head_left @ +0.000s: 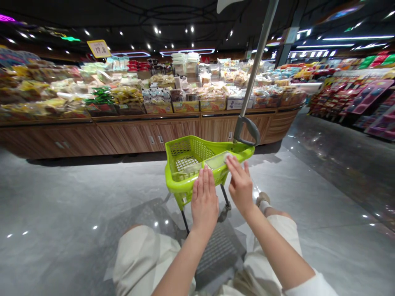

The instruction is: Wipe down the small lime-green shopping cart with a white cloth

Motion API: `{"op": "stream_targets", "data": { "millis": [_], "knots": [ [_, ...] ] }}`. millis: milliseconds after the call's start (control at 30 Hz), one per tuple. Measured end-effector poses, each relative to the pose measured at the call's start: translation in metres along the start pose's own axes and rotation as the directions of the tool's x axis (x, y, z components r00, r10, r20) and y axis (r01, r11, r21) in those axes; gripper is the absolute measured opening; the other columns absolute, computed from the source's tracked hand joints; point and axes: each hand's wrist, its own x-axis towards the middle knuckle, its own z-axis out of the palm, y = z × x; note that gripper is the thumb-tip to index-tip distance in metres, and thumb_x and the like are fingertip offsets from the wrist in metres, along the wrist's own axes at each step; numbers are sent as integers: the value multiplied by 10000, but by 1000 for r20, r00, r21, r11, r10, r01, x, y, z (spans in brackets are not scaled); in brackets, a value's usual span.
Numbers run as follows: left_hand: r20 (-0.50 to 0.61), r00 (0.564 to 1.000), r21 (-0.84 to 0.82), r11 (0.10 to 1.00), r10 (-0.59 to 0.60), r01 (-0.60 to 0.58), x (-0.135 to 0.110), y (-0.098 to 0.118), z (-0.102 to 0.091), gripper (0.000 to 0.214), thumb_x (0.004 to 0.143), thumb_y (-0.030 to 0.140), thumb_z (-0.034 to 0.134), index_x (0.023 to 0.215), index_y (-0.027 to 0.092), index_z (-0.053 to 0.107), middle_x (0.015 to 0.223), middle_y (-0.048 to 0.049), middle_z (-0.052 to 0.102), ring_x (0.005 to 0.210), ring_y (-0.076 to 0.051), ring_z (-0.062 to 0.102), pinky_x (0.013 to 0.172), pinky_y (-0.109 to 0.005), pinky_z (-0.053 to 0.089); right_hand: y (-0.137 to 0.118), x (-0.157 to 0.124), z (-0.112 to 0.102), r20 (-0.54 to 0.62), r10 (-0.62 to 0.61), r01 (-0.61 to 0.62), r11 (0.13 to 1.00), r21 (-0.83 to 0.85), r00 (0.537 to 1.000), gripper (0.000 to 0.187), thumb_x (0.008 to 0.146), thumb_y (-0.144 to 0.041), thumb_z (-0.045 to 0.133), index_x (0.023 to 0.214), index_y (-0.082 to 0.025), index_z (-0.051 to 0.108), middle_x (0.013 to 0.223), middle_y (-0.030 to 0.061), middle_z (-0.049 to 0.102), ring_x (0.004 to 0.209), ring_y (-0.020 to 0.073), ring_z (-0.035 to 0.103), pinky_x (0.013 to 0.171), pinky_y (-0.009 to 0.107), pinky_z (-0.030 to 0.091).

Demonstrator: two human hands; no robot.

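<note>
Grey glossy floor (77,197), green shopping cart (200,155), wooden display counter (148,135), dark ceiling (200,39)

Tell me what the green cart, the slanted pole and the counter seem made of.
Green cart: likely molded plastic, glossy; bright highlights and lattice walls suggest it.
Pole: probably metal; smooth grey sheen.
Counter: wood or wood-look laminate, satin; striped grain shows, but the core is hidden.

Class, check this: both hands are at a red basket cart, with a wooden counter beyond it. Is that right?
The colour is wrong: the head view shows the basket cart is green, not red. The left hand and right hand are at it, wooden counter beyond.
</note>
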Motion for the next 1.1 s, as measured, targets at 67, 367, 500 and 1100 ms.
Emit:
{"op": "stream_targets", "data": {
  "millis": [67, 367, 500, 1100],
  "knots": [
    [-2, 1000, -4, 1000, -7, 7, 0, 0, 0, 822, 849, 102, 471, 1547, 82, 37, 1626, -108, 177, 1513, -220, 129, 1233, -406, 155, -18, -6, 0, 69, -154, 150, 987, 53, 986, 699, 867, -10, 335, 1530, -227, 300, 1478, 82, 485, 1416, 187, 383, 1207, 461, 254],
    [1, 1000, -10, 1000, 28, -28, 0, -3, 1, 824, 841, 107, 479, 1544, 63, 52, 1626, -106, 168, 1514, -220, 123, 1238, -389, 137, 27, 4, 5, -90, 138, -141, 989, -32, 986, 690, 839, 1, 329, 1469, -267, 420, 1441, 68, 532, 1362, 193, 466, 1206, 529, 209],
    [-17, 1000, -9, 1000, 6, -6, 2, -1, 3, 815, 851, 113, 470, 1545, 66, 45, 1620, -120, 187, 1511, -224, 140, 1234, -401, 159, -16, -2, 6, 37, -79, 77, 996, 44, 996, 692, 869, -4, 332, 1521, -235, 319, 1475, 86, 491, 1415, 187, 387, 1196, 474, 269],
    [-41, 999, -14, 1000, 13, -13, 2, -3, 3, 784, 871, 115, 445, 1550, 97, 55, 1615, -93, 234, 1509, -197, 148, 1237, -366, 128, -40, -10, 6, 61, -195, 193, 980, 44, 979, 648, 925, -52, 350, 1544, -215, 251, 1467, 95, 495, 1389, 172, 425, 1233, 448, 155]
  ]
}}
